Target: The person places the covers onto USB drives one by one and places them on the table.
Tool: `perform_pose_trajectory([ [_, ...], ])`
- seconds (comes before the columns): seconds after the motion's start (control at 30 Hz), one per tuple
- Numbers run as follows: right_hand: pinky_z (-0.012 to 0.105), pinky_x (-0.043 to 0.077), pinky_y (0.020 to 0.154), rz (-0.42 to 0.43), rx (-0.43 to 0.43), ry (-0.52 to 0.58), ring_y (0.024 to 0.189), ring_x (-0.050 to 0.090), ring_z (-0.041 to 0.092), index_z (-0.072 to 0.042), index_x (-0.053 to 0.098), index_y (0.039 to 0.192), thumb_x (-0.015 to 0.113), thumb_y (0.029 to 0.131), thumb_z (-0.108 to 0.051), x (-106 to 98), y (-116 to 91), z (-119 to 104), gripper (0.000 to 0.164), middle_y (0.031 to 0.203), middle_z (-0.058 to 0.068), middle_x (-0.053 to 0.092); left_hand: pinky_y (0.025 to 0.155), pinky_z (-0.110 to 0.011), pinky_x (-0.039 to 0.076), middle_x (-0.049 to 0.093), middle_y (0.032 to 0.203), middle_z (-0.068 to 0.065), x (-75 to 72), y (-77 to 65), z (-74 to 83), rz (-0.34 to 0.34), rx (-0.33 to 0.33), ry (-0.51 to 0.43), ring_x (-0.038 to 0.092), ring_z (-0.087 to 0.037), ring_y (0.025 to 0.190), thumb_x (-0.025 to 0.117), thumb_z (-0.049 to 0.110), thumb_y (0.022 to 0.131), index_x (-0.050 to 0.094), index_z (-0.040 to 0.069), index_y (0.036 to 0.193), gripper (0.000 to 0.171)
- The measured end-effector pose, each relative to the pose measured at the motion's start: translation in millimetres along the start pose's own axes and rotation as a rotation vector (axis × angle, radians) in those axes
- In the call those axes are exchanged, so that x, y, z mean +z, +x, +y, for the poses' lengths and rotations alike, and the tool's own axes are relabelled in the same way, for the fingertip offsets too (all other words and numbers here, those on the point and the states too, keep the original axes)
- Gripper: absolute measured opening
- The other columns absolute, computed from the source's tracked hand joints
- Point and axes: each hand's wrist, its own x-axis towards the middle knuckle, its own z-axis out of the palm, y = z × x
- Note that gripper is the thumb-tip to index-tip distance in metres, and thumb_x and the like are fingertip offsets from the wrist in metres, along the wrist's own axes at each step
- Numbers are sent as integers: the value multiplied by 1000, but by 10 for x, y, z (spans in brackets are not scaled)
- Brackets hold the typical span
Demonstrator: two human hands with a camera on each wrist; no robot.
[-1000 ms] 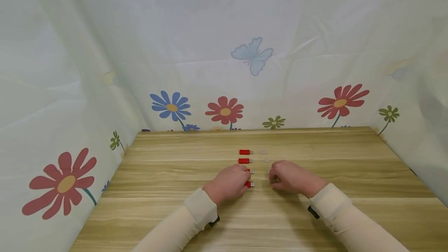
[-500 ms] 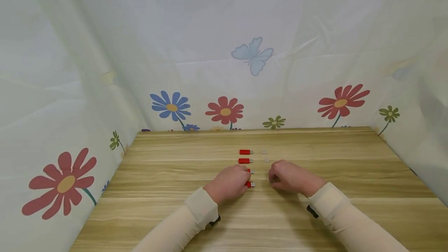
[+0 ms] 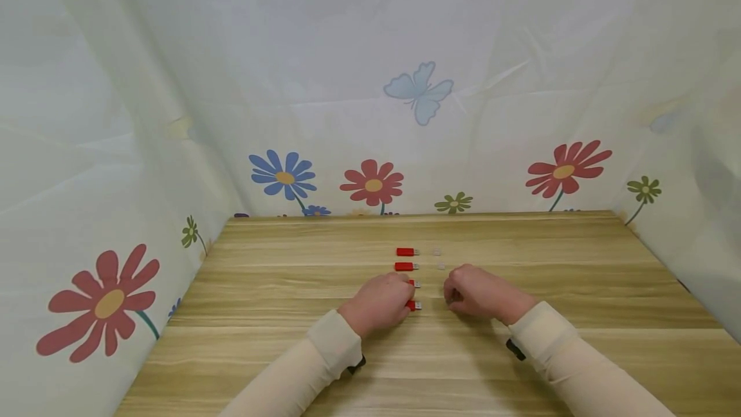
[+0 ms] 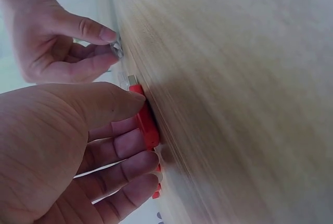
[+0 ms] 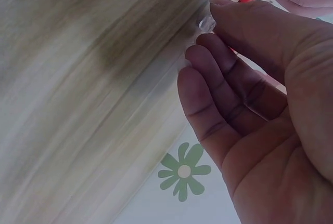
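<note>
My left hand (image 3: 379, 303) pinches a red USB stick (image 4: 147, 122) between thumb and fingers, low at the tabletop. Its metal plug points toward the other hand. In the head view, part of another red USB stick (image 3: 411, 283) shows beside the fingers of this hand. Across a short gap, my right hand (image 3: 489, 293) pinches a small clear cap (image 5: 206, 24) between thumb and fingertip, close to the wood. The left wrist view also shows this cap (image 4: 116, 48) at the right fingertips, apart from the plug. Fingers hide it almost wholly in the head view.
Behind the hands, two more red USB sticks (image 3: 406, 266) lie in a column on the wooden table (image 3: 278, 262). To their right lie two clear caps (image 3: 441, 266). A white curtain (image 3: 324, 101) printed with flowers surrounds the table's back and sides.
Almost nothing differs. The right hand has shifted very slightly, and the clear cap is now hidden more by its fingers. The left hand stays at the USB stick.
</note>
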Motion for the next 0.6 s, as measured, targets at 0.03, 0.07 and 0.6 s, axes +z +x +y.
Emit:
perform_pose_trajectory([
  [0.03,23,49,63,-3,2,4,67,54,3,-13,74,77,82,82,-5,-1,2,0,13,73,-8,65,76,-25,54,66,91,4,3,1,2,1,0,0,59,-11,79,72,23,94,75,16,87,11],
  [0.07,22,49,63,-7,3,8,67,54,3,-13,74,77,82,82,-5,1,3,1,13,73,-8,65,76,-25,54,66,91,4,2,0,4,2,-1,0,59,-11,79,72,23,94,75,16,87,11],
  [0.6,22,46,61,-23,8,10,65,49,0,-13,72,75,82,81,-6,-21,16,1,14,71,-7,63,68,-23,50,64,86,5,-18,21,-14,-50,-36,-32,52,-10,72,74,26,94,72,15,85,14],
])
